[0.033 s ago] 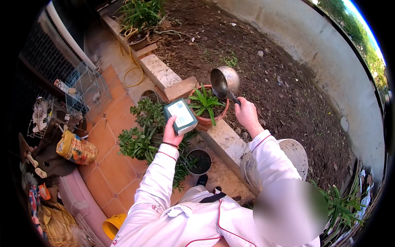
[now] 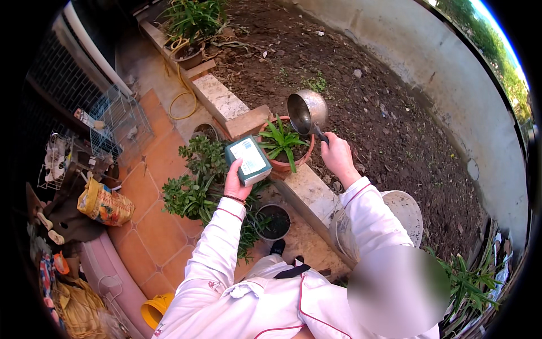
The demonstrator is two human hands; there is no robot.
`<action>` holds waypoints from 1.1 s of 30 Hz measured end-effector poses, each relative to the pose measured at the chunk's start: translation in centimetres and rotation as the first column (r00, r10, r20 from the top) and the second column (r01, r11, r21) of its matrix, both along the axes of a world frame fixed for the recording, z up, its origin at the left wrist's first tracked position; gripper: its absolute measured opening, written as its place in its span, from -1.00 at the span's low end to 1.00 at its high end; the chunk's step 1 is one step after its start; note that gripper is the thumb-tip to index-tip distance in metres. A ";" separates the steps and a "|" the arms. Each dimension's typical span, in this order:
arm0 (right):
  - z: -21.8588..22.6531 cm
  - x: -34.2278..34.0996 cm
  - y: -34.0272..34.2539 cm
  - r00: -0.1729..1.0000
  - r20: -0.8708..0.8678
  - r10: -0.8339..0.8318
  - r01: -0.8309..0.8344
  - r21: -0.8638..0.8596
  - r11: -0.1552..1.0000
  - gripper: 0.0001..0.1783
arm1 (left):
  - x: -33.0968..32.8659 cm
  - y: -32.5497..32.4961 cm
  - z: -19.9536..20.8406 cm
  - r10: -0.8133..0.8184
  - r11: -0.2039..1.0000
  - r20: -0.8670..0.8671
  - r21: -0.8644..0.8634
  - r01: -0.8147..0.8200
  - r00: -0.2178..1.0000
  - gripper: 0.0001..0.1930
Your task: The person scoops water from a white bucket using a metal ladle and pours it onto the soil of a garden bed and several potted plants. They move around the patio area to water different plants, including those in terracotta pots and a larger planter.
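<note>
My left hand (image 2: 234,182) is closed around a dark green box (image 2: 249,160) with a white label, its thumb lying on the labelled face. In my right hand (image 2: 339,156) is the black handle of a metal ladle-like dipper (image 2: 308,111), a deep round bowl tipped so that its mouth faces left. The bowl hangs over the far right rim of a terracotta pot (image 2: 305,156). Out of that pot grows a green strap-leaved plant (image 2: 282,141), just right of the box. Whether the dipper holds anything cannot be seen.
A low stone-topped ledge (image 2: 307,189) divides the tiled floor from a soil bed (image 2: 389,135). Bushy potted plants (image 2: 199,181) and a dark pot (image 2: 273,221) stand below my left arm. A pale bucket (image 2: 407,212) is beside my right forearm. A yellow hose (image 2: 185,107) lies farther off.
My right hand and the dipper have shifted very slightly to the left. The left hand and the box stay in place.
</note>
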State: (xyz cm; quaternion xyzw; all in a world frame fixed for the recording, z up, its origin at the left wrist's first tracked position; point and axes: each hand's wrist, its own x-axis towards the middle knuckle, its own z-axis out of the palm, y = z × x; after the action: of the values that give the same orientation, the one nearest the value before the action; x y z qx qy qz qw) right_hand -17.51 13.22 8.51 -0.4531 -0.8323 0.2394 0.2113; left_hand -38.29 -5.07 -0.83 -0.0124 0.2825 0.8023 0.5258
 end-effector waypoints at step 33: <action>2.1 2.7 -4.8 0.989 -0.130 0.077 -0.096 -0.154 0.983 -0.73 | 0.2 -1.4 0.0 -0.022 0.999 0.036 0.031 0.021 0.999 -0.51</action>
State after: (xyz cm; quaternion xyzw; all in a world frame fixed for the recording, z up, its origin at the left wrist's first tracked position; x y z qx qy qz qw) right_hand -14.83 8.40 10.61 -0.4162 -0.8148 0.3418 0.2149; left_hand -38.13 -6.46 -0.82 -0.0160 0.2605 0.8006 0.5394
